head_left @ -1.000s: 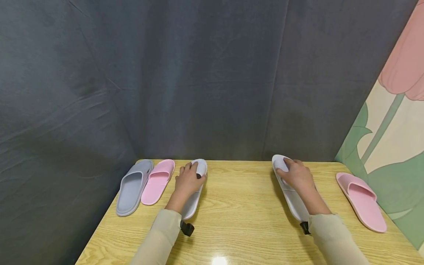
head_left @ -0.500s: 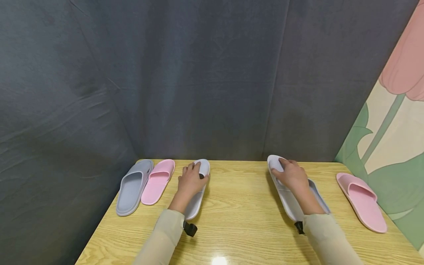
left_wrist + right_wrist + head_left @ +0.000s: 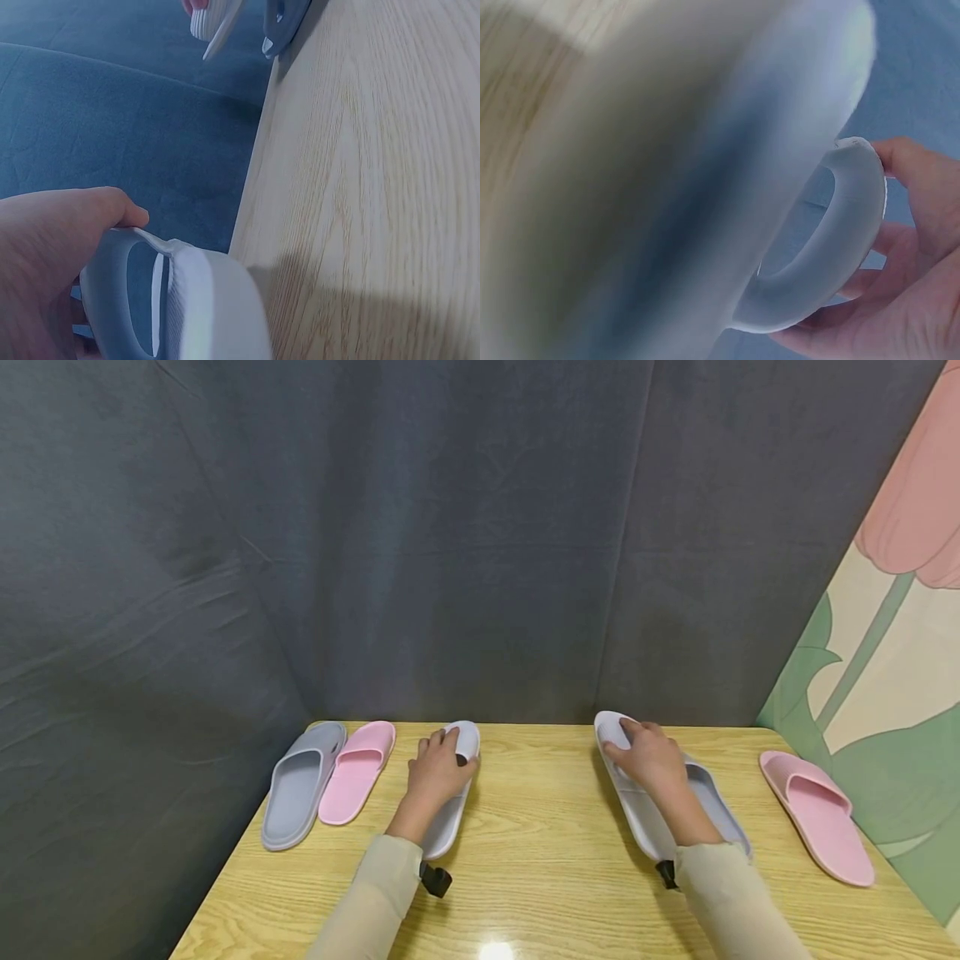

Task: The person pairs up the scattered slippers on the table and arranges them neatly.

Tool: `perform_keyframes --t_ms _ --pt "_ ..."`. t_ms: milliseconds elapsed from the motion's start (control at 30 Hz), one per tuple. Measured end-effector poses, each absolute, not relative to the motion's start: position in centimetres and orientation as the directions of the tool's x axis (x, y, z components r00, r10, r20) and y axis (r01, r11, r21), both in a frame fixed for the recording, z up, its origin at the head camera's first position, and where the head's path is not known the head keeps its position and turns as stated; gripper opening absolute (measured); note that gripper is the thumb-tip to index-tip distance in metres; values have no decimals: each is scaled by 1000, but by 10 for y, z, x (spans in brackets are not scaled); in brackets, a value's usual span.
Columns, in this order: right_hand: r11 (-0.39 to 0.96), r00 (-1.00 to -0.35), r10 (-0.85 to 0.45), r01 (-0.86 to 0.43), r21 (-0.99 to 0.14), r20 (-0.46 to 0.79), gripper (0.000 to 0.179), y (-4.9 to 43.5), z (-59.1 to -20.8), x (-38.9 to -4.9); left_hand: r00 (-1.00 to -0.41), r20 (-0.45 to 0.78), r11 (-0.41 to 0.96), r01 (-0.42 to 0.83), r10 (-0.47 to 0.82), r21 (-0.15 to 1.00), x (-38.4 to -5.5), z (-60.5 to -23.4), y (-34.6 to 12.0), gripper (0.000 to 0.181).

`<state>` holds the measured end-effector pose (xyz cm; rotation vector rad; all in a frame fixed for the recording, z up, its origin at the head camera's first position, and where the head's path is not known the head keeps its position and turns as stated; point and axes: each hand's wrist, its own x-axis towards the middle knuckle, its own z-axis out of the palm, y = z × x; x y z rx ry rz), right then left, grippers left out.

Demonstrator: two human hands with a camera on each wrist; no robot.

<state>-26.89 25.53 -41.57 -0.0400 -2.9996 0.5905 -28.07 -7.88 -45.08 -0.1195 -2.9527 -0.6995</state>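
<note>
My left hand (image 3: 435, 772) grips a white slipper (image 3: 447, 827) by its strap, thumb on one side and fingers on the other. In the left wrist view the thumb presses the edge of that strap (image 3: 112, 289), and the sole stands on edge beside it. Over to the right, my right hand (image 3: 651, 760) holds the matching white slipper (image 3: 633, 806) across its strap, toe toward the curtain. The right wrist view shows the fingers around the strap (image 3: 840, 232), with the blurred sole filling the left. A grey-blue slipper (image 3: 716, 806) lies just right of it, partly hidden by my forearm.
At the left of the wooden table (image 3: 540, 852) lie a grey slipper (image 3: 294, 797) and a pink slipper (image 3: 352, 789), side by side. Another pink slipper (image 3: 831, 839) lies near the right edge. A dark curtain (image 3: 465, 543) hangs behind; a flower-painted wall (image 3: 892, 693) borders the right.
My right hand has carried its white slipper to the left, uncovering more of the grey-blue slipper. My left hand has shifted slightly right with the other white slipper. The remaining slippers stay put.
</note>
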Motion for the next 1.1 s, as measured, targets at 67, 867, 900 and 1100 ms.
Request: perform_keyframes --t_ms 67,867,900,1100 --pt "924 -996 41 6 -382 82 71 253 -416 -270 -991 122 892 103 54 440 -280 -451 -77 70" --pt "914 -992 30 -22 -406 121 69 227 -422 -272 -991 120 888 113 66 446 -278 -451 -55 69" --pt "913 -992 32 -19 -407 118 69 227 -423 -272 -990 122 887 114 66 447 -279 -452 -54 69" --pt "910 -994 29 -19 -414 109 69 223 -426 -273 -988 143 887 121 62 445 -280 -455 -50 70"
